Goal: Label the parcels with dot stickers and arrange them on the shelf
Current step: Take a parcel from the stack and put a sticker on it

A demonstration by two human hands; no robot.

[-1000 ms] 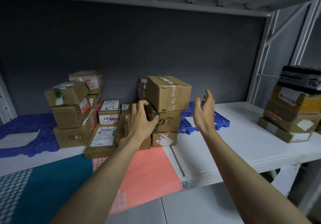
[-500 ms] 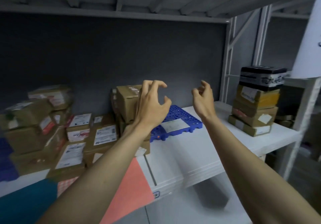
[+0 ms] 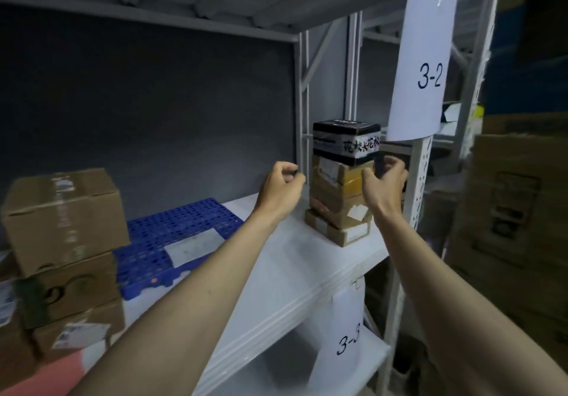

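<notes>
**Hands close in on the corner stack**

Both hands flank the stack of taped brown cardboard parcels (image 3: pixel 338 208) at the white shelf's (image 3: pixel 276 260) right end, under a black printed box (image 3: pixel 345 142). Left hand (image 3: pixel 281 188) is curled, empty, just beside; right hand (image 3: pixel 384 183) is cupped at the far side — contact unclear. Stiff, likely light (top-heavy): grip opposite side walls.

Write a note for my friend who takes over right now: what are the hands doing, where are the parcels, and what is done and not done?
Left hand: fingers curled, holding nothing, just left of the parcel stack at the shelf's right end.
Right hand: fingers curled around that stack's right side, at about the yellow parcel under the black box; whether it grips yet is unclear.
Other parcels: a three-high cardboard stack at the left, beside the blue pallet.
Done: parcels are stacked on the white shelf.
Left: no dot stickers are visible, so labelling seems pending; then arrange the right-end stack.
</notes>
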